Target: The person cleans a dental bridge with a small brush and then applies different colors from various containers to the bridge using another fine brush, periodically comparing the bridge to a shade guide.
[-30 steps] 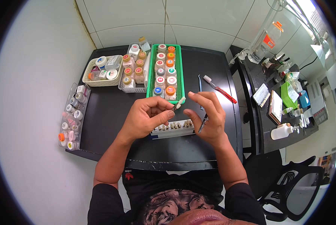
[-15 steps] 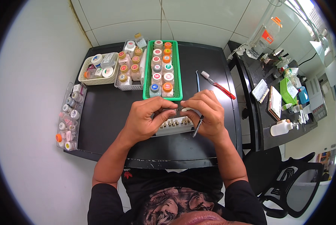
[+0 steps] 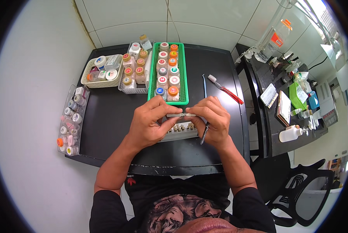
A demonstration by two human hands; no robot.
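Observation:
Both my hands are raised over the table's front part, fingertips nearly meeting. My left hand (image 3: 148,118) pinches a thin pale grey shade tab (image 3: 174,115) between thumb and index finger. In a pinch of my right hand (image 3: 213,118) is a small off-white shade tab (image 3: 188,114); the two tabs lie end to end, and I cannot tell if they touch. A slim dark-handled tool (image 3: 204,135) also sticks out below the right fingers. Beneath the hands stands a whitish shade guide holder (image 3: 178,136) with several tooth-coloured tabs, partly hidden.
Beyond the hands is a green basket (image 3: 185,77) of capped bottles. Left of it are a clear bin (image 3: 133,90), a cream basket (image 3: 104,84) and a long clear tray (image 3: 67,124). A blue probe (image 3: 204,83) and red toothbrush (image 3: 228,91) lie right. A side bench (image 3: 271,136) holds supplies.
The pale grey tab in my left hand has come into clear view. The right hand's off-white tab now lines up with it. Both hands have shifted only slightly.

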